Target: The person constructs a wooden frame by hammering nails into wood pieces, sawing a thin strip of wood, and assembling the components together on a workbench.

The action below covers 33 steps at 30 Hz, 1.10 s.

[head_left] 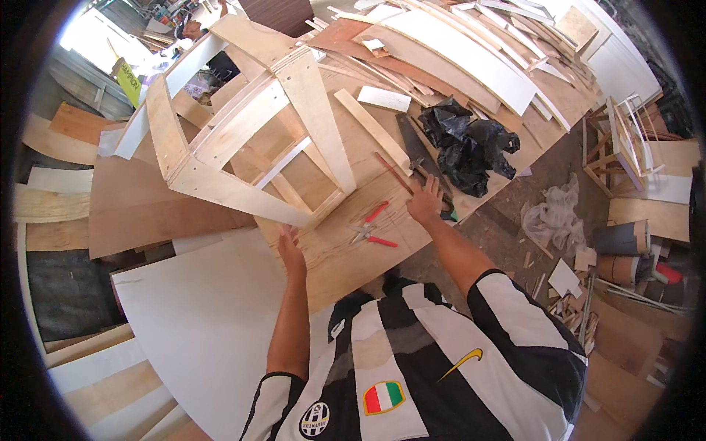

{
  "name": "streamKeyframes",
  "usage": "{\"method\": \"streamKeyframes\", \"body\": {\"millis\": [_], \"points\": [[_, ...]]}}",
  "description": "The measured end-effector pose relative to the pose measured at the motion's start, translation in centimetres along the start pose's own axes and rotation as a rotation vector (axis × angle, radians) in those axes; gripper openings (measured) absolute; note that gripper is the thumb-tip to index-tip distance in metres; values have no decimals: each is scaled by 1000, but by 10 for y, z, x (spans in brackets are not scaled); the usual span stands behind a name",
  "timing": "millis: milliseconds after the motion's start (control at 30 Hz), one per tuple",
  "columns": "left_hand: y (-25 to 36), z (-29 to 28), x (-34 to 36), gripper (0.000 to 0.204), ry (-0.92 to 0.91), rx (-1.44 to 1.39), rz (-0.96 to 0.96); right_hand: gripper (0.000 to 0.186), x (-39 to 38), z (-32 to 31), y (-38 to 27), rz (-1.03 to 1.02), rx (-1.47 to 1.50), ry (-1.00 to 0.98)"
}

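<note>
A light plywood frame [243, 140] with angled legs lies on the workbench [346, 250]. My left hand [289, 250] rests flat on the bench just below the frame's near corner, fingers apart. My right hand [426, 200] reaches across the bench to a hammer [403, 175] with a reddish handle lying beside a hand saw [415, 151]; whether its fingers grip the hammer I cannot tell. Red-handled pliers [371, 226] lie on the bench between my two hands.
A black plastic bag [467, 147] sits at the bench's right edge. Boards and strips [456, 51] are piled at the far end. A large white panel [198, 323] leans at lower left. Wood offcuts [573, 294] litter the floor on the right.
</note>
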<state>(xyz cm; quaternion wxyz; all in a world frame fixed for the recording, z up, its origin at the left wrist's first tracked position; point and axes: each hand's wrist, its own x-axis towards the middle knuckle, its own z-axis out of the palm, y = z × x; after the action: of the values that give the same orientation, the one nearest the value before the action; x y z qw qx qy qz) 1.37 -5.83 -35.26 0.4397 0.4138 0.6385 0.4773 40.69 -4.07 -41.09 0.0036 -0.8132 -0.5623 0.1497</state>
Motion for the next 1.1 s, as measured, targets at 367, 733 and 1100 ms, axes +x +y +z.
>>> {"method": "streamKeyframes", "body": {"millis": [367,733,1100], "points": [[-42,12,-32,55,-67,160,-215,88,-13,6,57,151,33,-89],[-98,86,-40,46,-429,415,-237,69,32,-49,63,-61,-176,-276],[-24,297,-3,44,-446,443,-142,60,186,-82,75,-360,156,-314]]}}
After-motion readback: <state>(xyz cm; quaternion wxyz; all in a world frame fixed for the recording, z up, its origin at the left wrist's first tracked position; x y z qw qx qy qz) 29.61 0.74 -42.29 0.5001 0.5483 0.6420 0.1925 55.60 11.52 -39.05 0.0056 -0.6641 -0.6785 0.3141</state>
